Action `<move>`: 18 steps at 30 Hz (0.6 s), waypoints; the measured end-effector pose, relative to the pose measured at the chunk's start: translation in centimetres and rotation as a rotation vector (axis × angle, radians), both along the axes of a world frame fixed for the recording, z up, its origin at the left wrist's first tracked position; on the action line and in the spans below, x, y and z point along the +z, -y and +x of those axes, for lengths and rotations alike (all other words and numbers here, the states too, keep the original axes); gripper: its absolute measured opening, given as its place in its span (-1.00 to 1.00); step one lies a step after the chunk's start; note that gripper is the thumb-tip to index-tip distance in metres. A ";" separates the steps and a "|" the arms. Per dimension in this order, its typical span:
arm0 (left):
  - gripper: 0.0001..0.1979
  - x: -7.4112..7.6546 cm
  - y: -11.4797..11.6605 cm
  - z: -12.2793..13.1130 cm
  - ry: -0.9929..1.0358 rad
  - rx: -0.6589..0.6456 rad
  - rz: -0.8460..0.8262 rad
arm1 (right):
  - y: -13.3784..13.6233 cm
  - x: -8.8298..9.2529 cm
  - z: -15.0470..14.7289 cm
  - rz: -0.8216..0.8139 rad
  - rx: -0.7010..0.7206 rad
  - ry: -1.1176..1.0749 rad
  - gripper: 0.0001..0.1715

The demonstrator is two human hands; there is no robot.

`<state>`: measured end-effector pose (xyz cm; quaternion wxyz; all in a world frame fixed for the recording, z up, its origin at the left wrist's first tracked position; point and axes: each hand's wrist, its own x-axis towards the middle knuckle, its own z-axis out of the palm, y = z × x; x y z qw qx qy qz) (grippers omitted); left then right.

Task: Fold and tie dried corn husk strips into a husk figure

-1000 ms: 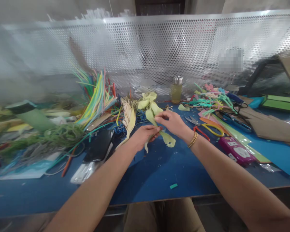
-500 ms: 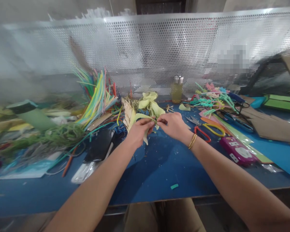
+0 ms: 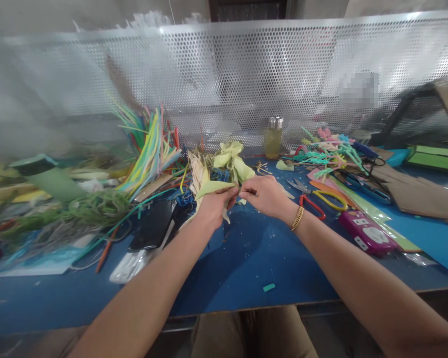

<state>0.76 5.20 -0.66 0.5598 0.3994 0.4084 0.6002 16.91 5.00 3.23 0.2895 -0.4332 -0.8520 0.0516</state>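
Note:
My left hand is closed on a pale yellow-green leaf-like piece, perhaps dried husk or crepe paper. Part of it spreads out flat above my fingers, and a paler end hangs below them. Close by, my right hand is pinched at the tip of the same piece; what lies between its fingertips is too small to make out. Behind my hands sit crumpled pale green pieces and a cream, husk-like bundle.
Red-and-yellow-handled scissors and a purple case lie to the right. At left are a black phone-like slab, a bunch of coloured strips and a green tumbler. A bottle stands before the perforated metal panel.
The yellow-green piece has turned and now lies flatter over my left fingers, pointing toward my right hand. My right hand has shifted slightly left and down.

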 end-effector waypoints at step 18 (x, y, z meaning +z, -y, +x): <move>-0.80 1.2 0.0 -1.8 -0.303 -0.124 0.015 | -1.0 -0.4 1.1 0.031 -0.067 -0.114 -0.68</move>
